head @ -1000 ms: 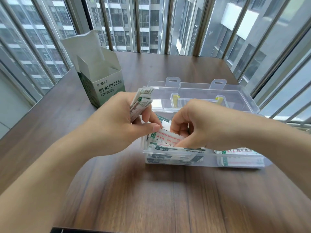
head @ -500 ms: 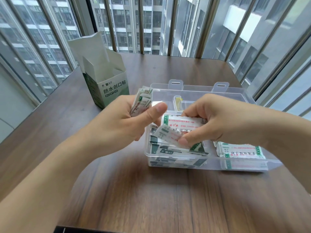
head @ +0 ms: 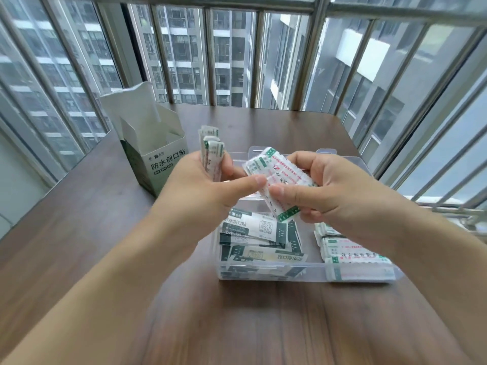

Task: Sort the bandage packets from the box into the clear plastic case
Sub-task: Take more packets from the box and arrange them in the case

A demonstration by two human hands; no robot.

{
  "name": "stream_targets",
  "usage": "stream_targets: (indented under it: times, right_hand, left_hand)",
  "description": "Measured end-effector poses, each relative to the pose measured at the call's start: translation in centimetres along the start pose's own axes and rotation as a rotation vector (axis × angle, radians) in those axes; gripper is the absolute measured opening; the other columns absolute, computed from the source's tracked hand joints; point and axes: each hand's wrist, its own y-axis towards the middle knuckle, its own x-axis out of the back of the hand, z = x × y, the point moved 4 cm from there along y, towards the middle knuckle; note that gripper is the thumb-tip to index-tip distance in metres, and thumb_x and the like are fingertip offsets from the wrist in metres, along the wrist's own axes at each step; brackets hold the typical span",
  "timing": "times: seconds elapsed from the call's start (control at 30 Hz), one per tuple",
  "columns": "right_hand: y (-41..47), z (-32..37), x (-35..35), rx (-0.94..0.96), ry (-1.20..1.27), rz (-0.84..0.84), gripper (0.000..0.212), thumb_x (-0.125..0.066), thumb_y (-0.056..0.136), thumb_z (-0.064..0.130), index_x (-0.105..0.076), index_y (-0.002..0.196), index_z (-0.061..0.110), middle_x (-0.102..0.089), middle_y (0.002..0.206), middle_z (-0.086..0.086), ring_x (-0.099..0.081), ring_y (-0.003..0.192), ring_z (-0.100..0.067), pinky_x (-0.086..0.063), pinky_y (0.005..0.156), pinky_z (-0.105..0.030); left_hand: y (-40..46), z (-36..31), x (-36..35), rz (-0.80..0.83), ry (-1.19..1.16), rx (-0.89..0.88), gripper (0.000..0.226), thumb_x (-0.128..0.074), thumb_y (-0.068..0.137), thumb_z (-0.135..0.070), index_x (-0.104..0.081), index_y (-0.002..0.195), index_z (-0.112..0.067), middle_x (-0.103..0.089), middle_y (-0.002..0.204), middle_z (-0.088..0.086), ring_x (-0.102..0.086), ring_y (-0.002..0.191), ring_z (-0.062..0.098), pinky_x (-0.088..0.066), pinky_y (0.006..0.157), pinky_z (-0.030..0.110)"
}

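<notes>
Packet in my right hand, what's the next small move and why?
Probably lower the white packet in your right hand onto the matching white stack at the clear case's right side; the left side holds dark green packets.

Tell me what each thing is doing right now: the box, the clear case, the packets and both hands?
Box: upright on the table, top flaps open.
Clear case: open, lid tipped back, packets lying inside.
Left hand: grips a small stack of packets, standing on end.
Right hand: pinches a few more packets above the case; the left thumb touches them too.
Table: holds the box and the case.
</notes>
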Motion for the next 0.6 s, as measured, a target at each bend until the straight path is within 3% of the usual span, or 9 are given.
stream_targets:
  times: [0.13,0.23,0.37,0.47,0.53,0.6]
  right_hand:
    - [-0.3,0.0,-0.7,0.097,-0.053,-0.183,0.015,-0.055,0.098,0.033,-0.058,0.104,0.019,-0.059,0.062,0.018,-0.05,0.05,0.002,-0.037,0.049,-0.014]
    - [-0.9,0.3,-0.1,0.188,-0.079,-0.354,0.033,-0.044,0.098,0.049,-0.053,0.094,0.018,-0.056,0.065,0.015,-0.047,0.054,0.0,-0.037,0.055,-0.021]
    - [-1.3,1.2,-0.3,0.192,0.03,-0.304,0.026,-0.051,0.098,0.032,-0.058,0.092,0.008,-0.063,0.068,0.009,-0.056,0.061,-0.001,-0.046,0.056,-0.017]
    - [-1.4,1.1,-0.8,0.193,0.188,-0.313,0.025,-0.062,0.088,0.03,-0.053,0.092,0.007,-0.069,0.071,0.0,-0.063,0.059,-0.012,-0.05,0.05,-0.025]
    - [-1.5,1.1,-1.0,0.195,0.266,-0.321,0.024,-0.062,0.09,0.028,-0.052,0.101,0.009,-0.066,0.066,-0.002,-0.057,0.05,-0.015,-0.045,0.044,-0.024]
    - [-1.7,1.1,-1.4,0.185,0.306,-0.302,0.02,-0.057,0.097,0.026,-0.055,0.111,0.011,-0.06,0.06,0.004,-0.047,0.046,-0.009,-0.039,0.042,-0.02]
  left_hand:
    - [-0.1,0.1,-1.2,-0.132,-0.177,-0.031,0.046,-0.077,0.078,0.003,-0.041,0.062,-0.02,-0.064,0.062,0.001,-0.046,0.039,0.001,-0.036,0.042,0.013]
    - [-0.1,0.1,-1.3,-0.212,-0.197,-0.047,0.047,-0.079,0.077,0.002,-0.039,0.064,-0.02,-0.063,0.069,0.005,-0.047,0.043,0.001,-0.037,0.05,0.019]
    - [0.0,-0.1,-1.7,-0.156,-0.27,0.02,0.049,-0.079,0.076,0.001,-0.037,0.065,-0.023,-0.059,0.063,0.001,-0.039,0.041,0.004,-0.032,0.042,0.016]
    - [-0.2,-0.3,-2.6,-0.063,-0.354,0.1,0.045,-0.075,0.079,0.0,-0.038,0.068,-0.024,-0.051,0.055,-0.002,-0.031,0.042,0.007,-0.027,0.036,0.016]
    - [-0.5,-0.5,-3.0,-0.042,-0.401,0.147,0.035,-0.072,0.082,-0.002,-0.044,0.075,-0.022,-0.045,0.058,-0.001,-0.028,0.045,0.008,-0.026,0.035,0.015]
    - [-0.7,-0.6,-3.5,-0.026,-0.454,0.191,0.014,-0.068,0.09,-0.013,-0.054,0.086,-0.012,-0.052,0.07,0.006,-0.03,0.046,0.008,-0.024,0.034,0.014]
